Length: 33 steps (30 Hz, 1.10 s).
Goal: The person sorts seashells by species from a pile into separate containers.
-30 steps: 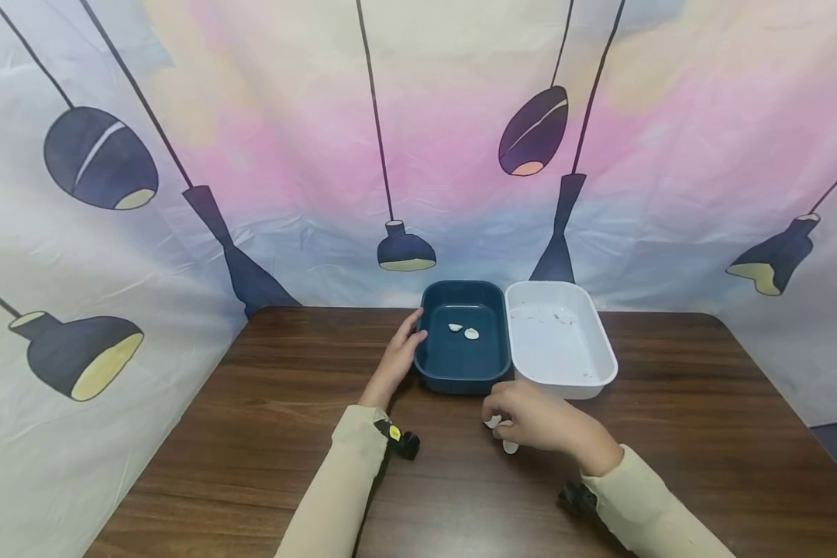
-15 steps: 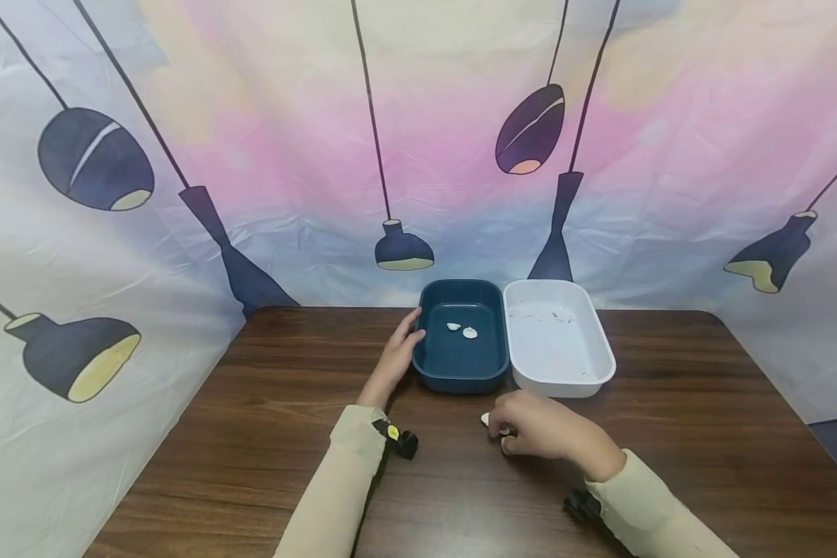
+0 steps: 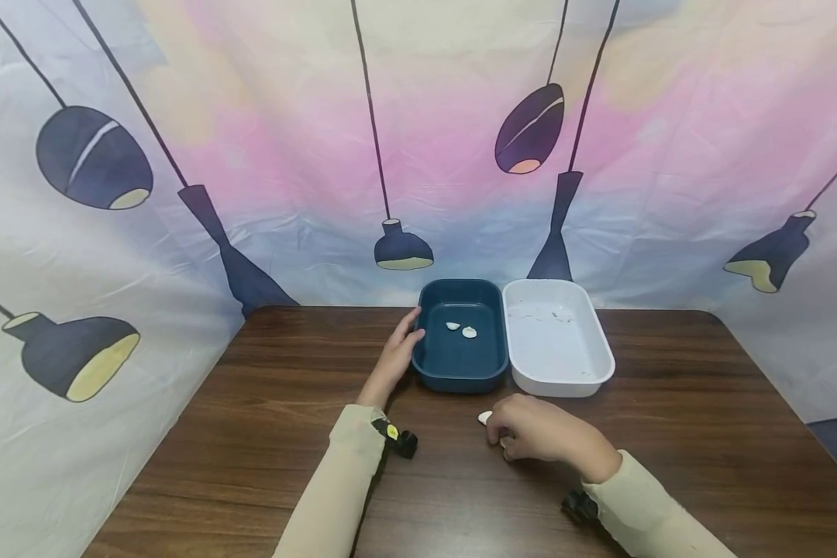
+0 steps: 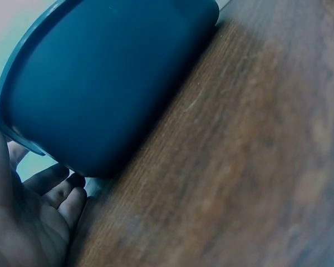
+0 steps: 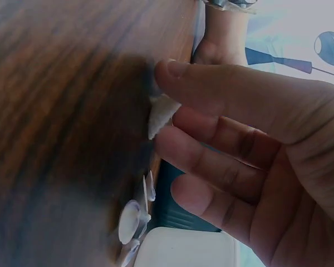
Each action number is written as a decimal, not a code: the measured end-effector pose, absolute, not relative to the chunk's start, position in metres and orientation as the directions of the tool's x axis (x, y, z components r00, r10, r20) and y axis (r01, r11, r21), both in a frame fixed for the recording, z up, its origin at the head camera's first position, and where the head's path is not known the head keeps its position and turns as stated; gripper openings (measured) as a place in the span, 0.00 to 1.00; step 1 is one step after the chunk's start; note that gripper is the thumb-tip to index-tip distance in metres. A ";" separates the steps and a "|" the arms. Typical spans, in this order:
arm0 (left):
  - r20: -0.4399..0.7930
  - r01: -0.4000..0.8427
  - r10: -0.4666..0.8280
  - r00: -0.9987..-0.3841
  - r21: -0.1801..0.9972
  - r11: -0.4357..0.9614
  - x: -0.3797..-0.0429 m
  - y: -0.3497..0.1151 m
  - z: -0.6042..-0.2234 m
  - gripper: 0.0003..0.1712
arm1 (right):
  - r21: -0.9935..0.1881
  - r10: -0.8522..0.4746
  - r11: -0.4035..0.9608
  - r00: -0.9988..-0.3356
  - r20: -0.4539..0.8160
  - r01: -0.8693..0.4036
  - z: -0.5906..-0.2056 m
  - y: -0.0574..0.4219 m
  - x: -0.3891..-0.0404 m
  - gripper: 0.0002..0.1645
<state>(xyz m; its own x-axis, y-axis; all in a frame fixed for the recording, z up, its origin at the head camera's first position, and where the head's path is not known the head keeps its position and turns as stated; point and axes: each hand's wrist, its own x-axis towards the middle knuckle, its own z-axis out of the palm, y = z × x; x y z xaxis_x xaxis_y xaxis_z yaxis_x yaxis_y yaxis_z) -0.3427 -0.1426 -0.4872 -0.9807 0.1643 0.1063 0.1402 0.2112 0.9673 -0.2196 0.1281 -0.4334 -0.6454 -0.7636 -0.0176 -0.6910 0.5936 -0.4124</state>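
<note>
My right hand (image 3: 547, 430) is low over the table, in front of the trays. In the right wrist view a small white seashell (image 5: 162, 114) sits between the thumb and fingertips, which pinch it close to the wood. Several other shells (image 5: 129, 222) lie on the table beyond the fingers; in the head view one shell (image 3: 484, 418) shows past the knuckles. My left hand (image 3: 394, 356) rests against the left side of the dark teal tray (image 3: 460, 384), its fingers fairly straight and touching the wall. Inside that tray lie two shells (image 3: 469, 332).
A white tray (image 3: 561, 387) stands right beside the teal one, with small dark specks on its bottom. Both are near the back edge of the brown wooden table (image 3: 307, 372). A printed cloth with painted lamps (image 3: 404, 252) hangs behind.
My right hand has shifted slightly toward me and lowered over the shells. A shell that showed below its fingers is now mostly covered. The left hand stays against the teal tray.
</note>
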 end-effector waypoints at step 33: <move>0.056 0.096 0.184 -0.981 0.972 0.215 -0.346 -0.144 -0.483 0.33 | -0.420 -0.763 0.606 -0.643 -0.066 -0.676 -0.432 0.126 -0.213 0.14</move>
